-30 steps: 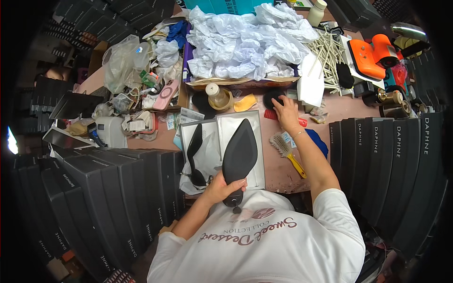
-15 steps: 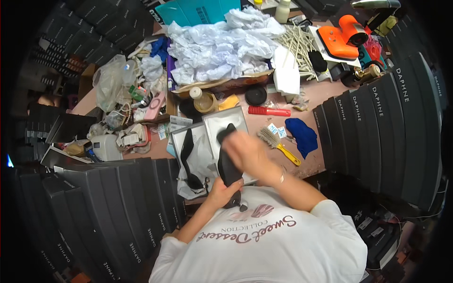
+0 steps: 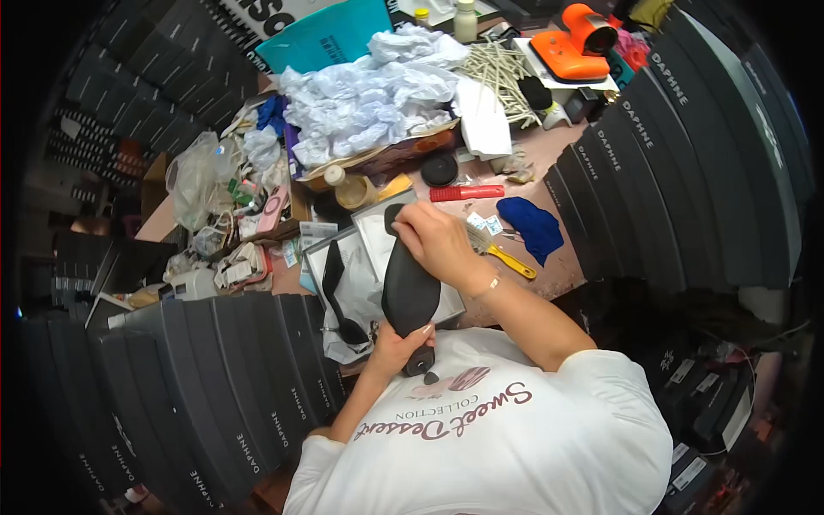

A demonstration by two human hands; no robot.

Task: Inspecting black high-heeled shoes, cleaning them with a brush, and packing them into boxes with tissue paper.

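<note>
A black high-heeled shoe (image 3: 410,287) is held in front of my chest, its dark sole turned up and its heel end toward me. My left hand (image 3: 401,348) is wrapped round it near the heel. At the far end, the bent fingers of my right hand (image 3: 438,245) close on the toe, and a dark tip shows past them. Below lies an open grey shoe box (image 3: 313,257) with white tissue paper. Its mate, another black shoe (image 3: 336,292), lies on its side in the box, with shiny trim near its lower end.
Stacked dark shoe boxes (image 3: 232,369) flank me left, with more boxes (image 3: 639,184) right. A yellow-handled brush (image 3: 515,263), a blue cloth (image 3: 530,230) and a red comb-like tool (image 3: 468,192) lie right of the open box. Crumpled white tissue (image 3: 369,99) fills a carton behind; a bottle (image 3: 348,187) stands before it.
My right hand, blurred before, is now sharp and closed at the toe. More of the sole shows below it. The view has shifted, so the table things sit further left and higher.
</note>
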